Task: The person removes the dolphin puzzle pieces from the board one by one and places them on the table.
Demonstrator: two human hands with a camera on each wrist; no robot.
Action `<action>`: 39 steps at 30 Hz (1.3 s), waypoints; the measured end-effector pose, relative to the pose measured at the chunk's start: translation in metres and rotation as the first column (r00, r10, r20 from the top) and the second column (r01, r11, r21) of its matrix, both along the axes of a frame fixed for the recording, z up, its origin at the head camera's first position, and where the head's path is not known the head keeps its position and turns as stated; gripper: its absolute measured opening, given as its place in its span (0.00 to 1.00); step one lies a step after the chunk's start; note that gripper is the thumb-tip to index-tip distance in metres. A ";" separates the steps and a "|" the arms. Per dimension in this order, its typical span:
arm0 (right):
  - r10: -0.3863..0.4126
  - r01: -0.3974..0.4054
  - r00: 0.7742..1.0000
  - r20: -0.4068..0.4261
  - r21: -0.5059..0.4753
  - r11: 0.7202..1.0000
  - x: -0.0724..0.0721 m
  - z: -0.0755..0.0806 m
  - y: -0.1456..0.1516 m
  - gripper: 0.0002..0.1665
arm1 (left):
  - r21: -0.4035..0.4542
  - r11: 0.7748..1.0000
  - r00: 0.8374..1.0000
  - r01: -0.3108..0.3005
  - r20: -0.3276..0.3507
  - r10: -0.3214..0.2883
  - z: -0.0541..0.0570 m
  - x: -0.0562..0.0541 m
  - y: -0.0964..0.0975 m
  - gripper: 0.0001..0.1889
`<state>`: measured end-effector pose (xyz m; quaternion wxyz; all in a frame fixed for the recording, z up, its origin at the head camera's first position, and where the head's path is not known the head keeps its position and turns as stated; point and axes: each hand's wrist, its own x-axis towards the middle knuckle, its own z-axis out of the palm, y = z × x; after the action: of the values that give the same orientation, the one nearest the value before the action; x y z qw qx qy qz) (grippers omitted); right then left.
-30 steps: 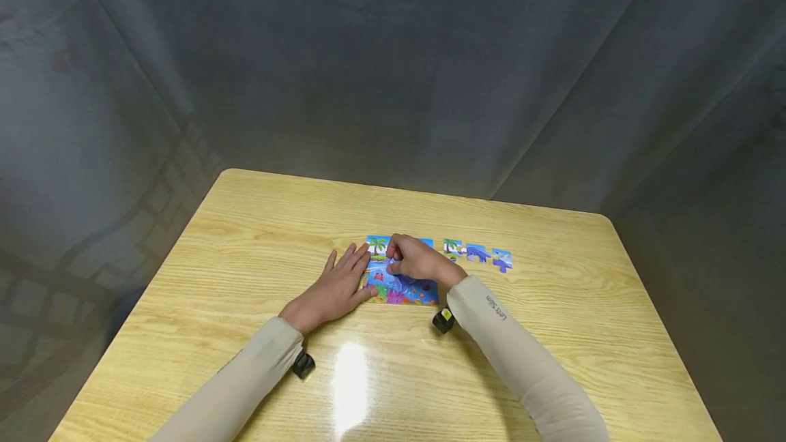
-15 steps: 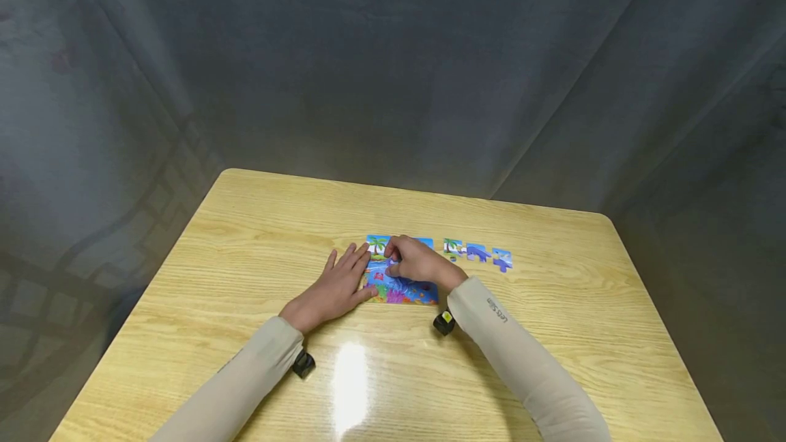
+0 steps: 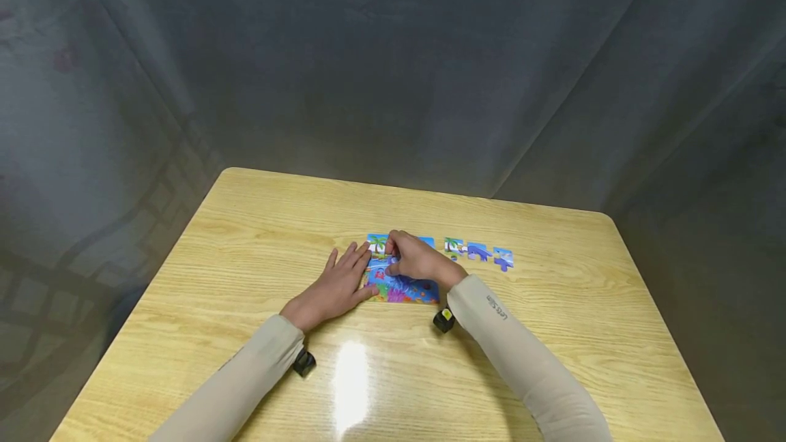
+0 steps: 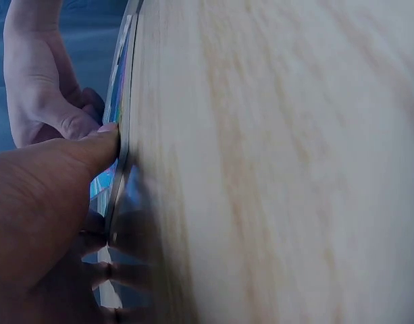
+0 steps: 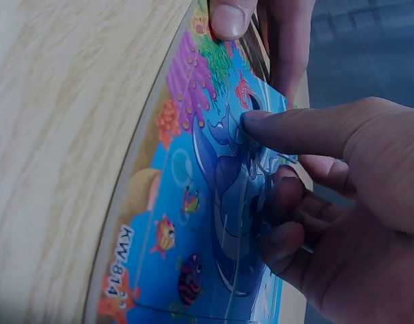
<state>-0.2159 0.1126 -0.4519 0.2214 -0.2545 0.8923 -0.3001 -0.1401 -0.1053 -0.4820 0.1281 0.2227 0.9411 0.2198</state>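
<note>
A sea-scene jigsaw puzzle (image 3: 396, 292) lies in its flat tray at mid-table, with palm tree, crab, dolphin and coral. My left hand (image 3: 334, 292) rests flat at its left side, fingers spread. In the left wrist view, the left thumb (image 4: 98, 148) presses on the tray's edge. My right hand (image 3: 420, 261) is over the puzzle's middle and pinches a puzzle piece between thumb and fingers. In the right wrist view, the right thumb (image 5: 301, 131) touches the picture near the dolphin's tail; the fingers partly hide the piece.
To the right of the puzzle lie loose pieces: one with a palm tree (image 3: 452, 245), one with a dolphin (image 3: 477, 252), one blue and white piece (image 3: 503, 258). The wooden table (image 3: 552, 305) ends at a grey curtain (image 3: 393, 87) behind.
The right hand has shifted only slightly over the puzzle's middle, still pinching the piece. The left hand and the loose pieces stay where they were.
</note>
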 end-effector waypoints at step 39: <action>-0.073 0.088 0.995 0.073 -0.220 0.971 -0.003 0.006 0.044 0.04 | 0.028 1.000 1.000 -0.004 -0.011 0.004 -0.004 -0.003 -0.005 0.45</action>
<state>-0.2189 0.1566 -0.4461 0.2078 -0.2316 0.8548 -0.4153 -0.1427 -0.1101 -0.4859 0.1195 0.2236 0.9391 0.2318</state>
